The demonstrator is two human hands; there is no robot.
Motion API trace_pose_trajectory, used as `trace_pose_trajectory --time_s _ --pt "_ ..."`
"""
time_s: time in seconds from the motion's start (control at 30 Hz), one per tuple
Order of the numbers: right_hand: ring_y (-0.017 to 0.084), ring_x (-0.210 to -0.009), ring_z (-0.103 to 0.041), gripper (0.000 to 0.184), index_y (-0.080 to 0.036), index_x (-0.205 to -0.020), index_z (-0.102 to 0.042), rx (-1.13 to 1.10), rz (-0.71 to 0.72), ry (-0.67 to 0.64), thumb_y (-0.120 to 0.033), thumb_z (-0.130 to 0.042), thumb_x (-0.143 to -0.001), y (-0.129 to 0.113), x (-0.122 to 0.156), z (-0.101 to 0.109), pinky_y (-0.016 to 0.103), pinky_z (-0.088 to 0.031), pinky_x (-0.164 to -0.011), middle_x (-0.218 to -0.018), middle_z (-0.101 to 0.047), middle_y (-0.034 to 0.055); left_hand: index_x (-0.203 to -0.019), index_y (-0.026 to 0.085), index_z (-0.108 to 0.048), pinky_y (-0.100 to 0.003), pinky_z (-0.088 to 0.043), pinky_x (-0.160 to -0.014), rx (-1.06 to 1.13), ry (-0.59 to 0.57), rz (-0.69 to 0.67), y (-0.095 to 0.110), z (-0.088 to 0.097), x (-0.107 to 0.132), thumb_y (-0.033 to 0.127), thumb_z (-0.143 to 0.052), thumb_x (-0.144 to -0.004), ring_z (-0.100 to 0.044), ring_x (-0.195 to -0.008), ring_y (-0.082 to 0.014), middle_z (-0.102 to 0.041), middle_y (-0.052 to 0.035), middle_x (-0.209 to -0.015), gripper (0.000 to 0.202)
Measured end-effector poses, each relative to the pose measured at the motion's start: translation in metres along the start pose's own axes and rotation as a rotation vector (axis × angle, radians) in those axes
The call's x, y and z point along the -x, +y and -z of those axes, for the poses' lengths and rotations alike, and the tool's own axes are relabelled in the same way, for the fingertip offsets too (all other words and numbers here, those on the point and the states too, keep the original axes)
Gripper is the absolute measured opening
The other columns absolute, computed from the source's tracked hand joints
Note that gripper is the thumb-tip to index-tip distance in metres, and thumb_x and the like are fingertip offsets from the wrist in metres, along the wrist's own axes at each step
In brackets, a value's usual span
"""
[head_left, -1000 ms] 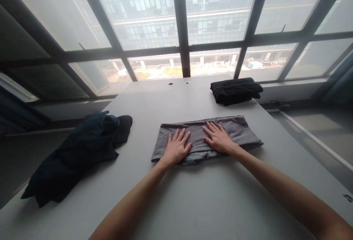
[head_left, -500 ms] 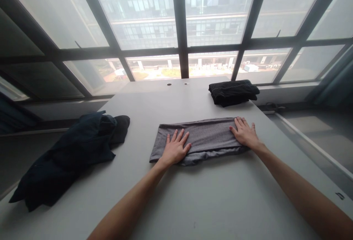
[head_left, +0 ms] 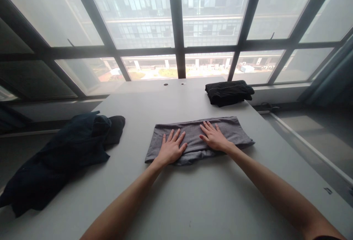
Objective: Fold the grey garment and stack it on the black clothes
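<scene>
Cloth (head_left: 237, 131) folded to a strip — left hand (head_left: 171, 150) and right hand (head_left: 213, 138) flat, open, pressing it; dark pile (head_left: 63, 155) looks unfolded.

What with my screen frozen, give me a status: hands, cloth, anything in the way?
Left hand and right hand open, flat on gray cloth. Cloth folded long, on table. Dark heap left, black pile behind, both apart.
</scene>
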State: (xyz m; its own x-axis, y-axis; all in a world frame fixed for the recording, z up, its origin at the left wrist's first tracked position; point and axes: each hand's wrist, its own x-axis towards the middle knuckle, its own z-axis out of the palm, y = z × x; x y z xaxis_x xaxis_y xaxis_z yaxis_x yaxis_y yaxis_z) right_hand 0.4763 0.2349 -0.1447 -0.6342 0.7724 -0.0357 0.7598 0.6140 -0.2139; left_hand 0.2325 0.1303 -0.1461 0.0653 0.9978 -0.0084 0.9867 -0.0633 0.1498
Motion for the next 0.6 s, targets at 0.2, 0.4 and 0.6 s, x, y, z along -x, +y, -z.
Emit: trace_pose_trajectory --time_s 0.2,0.4,0.6 --pt "0.025 -0.158 -0.006 0.068 -0.023 -0.165 -0.024 0.062 -0.254 0.048 -0.056 -0.023 -0.106 0.072 0.014 0.015 0.059 -0.008 -0.125 -0.172 -0.008 0.0068 -0.163 0.034 -0.027 -0.069 -0.001 -0.122 0.002 -0.049 0.016 -0.010 0.005 -0.001 0.060 -0.032 -0.103 -0.008 -0.159 -0.0333 -0.014 -0.0003 -0.171 0.066" --pt "0.022 -0.158 -0.007 0.069 -0.023 -0.165 -0.022 0.041 -0.269 0.054 -0.057 -0.023 -0.106 0.069 0.015 0.009 0.055 -0.009 -0.126 -0.172 -0.009 0.0071 -0.163 0.034 -0.028 -0.068 -0.003 -0.122 0.022 -0.080 0.045 -0.045 0.013 0.003 0.068 -0.031 -0.100 -0.009 -0.158 -0.0348 -0.011 -0.0015 -0.172 0.072" --pt "0.024 -0.158 -0.006 0.071 -0.022 -0.166 -0.021 0.043 -0.298 0.083 -0.058 -0.023 -0.105 0.038 0.007 0.001 0.055 -0.007 -0.126 -0.172 -0.011 0.0088 -0.165 0.021 -0.023 -0.062 -0.012 -0.123 -0.008 0.063 0.445 -0.100 0.016 0.002 0.061 -0.026 -0.102 0.000 -0.158 -0.0376 -0.005 -0.0095 -0.173 0.075"
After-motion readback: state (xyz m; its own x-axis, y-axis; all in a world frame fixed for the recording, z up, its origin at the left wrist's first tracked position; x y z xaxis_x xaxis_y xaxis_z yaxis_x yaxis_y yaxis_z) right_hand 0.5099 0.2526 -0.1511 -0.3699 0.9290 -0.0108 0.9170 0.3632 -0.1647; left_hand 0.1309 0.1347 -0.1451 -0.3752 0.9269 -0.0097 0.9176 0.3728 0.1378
